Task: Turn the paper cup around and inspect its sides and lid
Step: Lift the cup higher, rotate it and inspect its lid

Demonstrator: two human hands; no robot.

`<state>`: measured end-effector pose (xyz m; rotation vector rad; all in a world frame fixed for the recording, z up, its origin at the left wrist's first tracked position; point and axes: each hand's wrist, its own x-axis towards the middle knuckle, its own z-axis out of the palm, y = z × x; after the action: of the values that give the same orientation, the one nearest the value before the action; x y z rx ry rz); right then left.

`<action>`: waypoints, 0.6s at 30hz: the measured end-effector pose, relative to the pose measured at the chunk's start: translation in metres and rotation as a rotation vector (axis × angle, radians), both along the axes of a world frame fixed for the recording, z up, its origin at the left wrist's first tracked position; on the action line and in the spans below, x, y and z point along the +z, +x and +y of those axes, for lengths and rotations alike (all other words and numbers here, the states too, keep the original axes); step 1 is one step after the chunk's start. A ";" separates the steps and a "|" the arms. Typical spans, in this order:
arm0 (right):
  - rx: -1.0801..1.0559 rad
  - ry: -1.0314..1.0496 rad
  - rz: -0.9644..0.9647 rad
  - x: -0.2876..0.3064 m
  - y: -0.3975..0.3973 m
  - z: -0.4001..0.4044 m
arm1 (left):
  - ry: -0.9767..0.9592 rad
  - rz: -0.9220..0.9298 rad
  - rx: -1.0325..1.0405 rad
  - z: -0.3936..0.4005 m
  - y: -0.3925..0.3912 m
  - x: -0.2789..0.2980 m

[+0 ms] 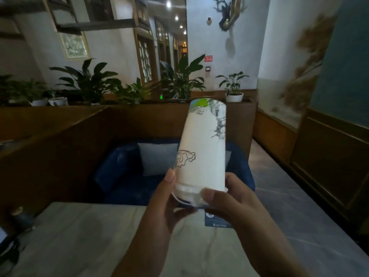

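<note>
A tall white paper cup (202, 148) with ink drawings of clouds and branches is held upside down in the air above the table. Its base points up and away from me, and its clear plastic lid (188, 194) faces down toward me. My left hand (165, 202) grips the lid end from the left, thumb on the cup's wall. My right hand (231, 202) holds the same end from the right, thumb across the lid's rim. Both hands are closed on the cup.
A pale marble table (79, 240) lies below my hands, with a blue card (217, 219) on it under my right hand. A dark object (20, 218) sits at the table's left edge. Beyond are a blue sofa (127, 176) with a cushion, wooden partitions and potted plants.
</note>
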<state>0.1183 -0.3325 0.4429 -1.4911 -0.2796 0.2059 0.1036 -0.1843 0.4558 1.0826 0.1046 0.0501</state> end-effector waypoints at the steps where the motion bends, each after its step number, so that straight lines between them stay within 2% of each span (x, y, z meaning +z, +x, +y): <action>1: -0.013 -0.025 -0.003 -0.001 0.000 0.001 | -0.049 0.018 -0.016 -0.001 -0.002 -0.002; 6: -0.016 -0.194 -0.039 0.009 0.000 0.001 | -0.253 0.026 -0.065 -0.003 -0.007 0.005; 9: -0.162 -0.067 -0.053 0.016 0.005 -0.009 | -0.317 0.093 -0.073 -0.010 -0.005 0.007; 11: -0.239 0.010 -0.085 0.023 0.006 -0.013 | -0.295 0.137 -0.069 -0.014 -0.003 0.004; 15: -0.299 0.143 -0.086 0.034 0.007 -0.013 | -0.249 0.106 -0.132 -0.021 -0.005 -0.010; 18: -0.298 0.181 -0.072 0.035 0.007 -0.016 | -0.367 0.114 -0.231 -0.017 -0.004 -0.019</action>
<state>0.1255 -0.3486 0.4777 -1.3433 -0.1272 -0.1097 0.0992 -0.2016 0.4365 0.7246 0.0863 -0.2314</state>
